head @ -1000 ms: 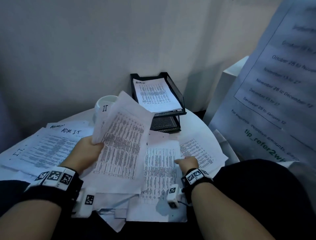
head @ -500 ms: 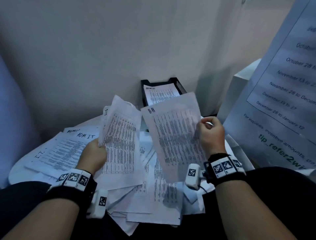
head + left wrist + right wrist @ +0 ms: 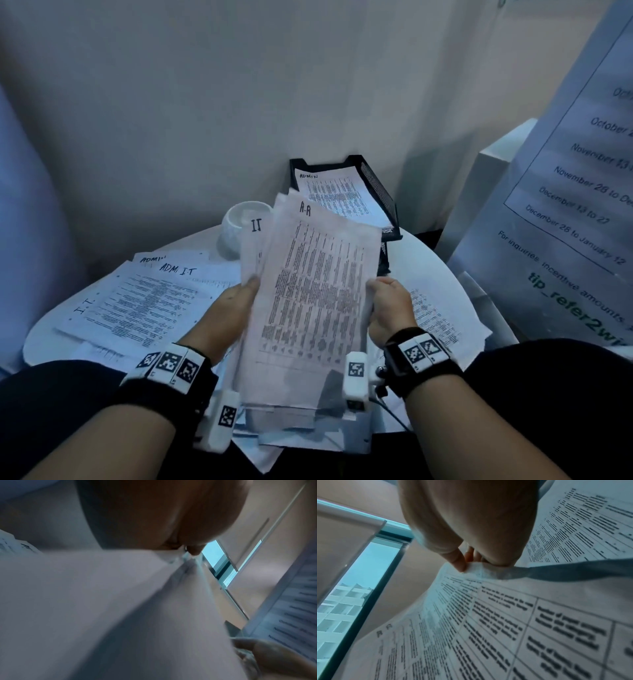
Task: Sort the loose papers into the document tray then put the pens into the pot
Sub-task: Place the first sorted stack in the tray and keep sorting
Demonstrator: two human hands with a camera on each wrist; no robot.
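I hold a small stack of printed sheets upright over the round white table. My left hand grips its left edge, and a sheet marked "IT" sticks out behind there. My right hand pinches the right edge of the front sheet marked "A.A". The black mesh document tray stands at the back with an "ADMIN" sheet in it. A white pot sits left of the tray. No pens show.
Loose sheets marked "ADM I.T" lie spread on the table's left, more at the right and under my wrists. A large printed notice leans at the right. A white wall is close behind the tray.
My right hand lifted a sheet off the table and brought it left onto the front of the sheets in my left hand. Both hands now hold one stack.
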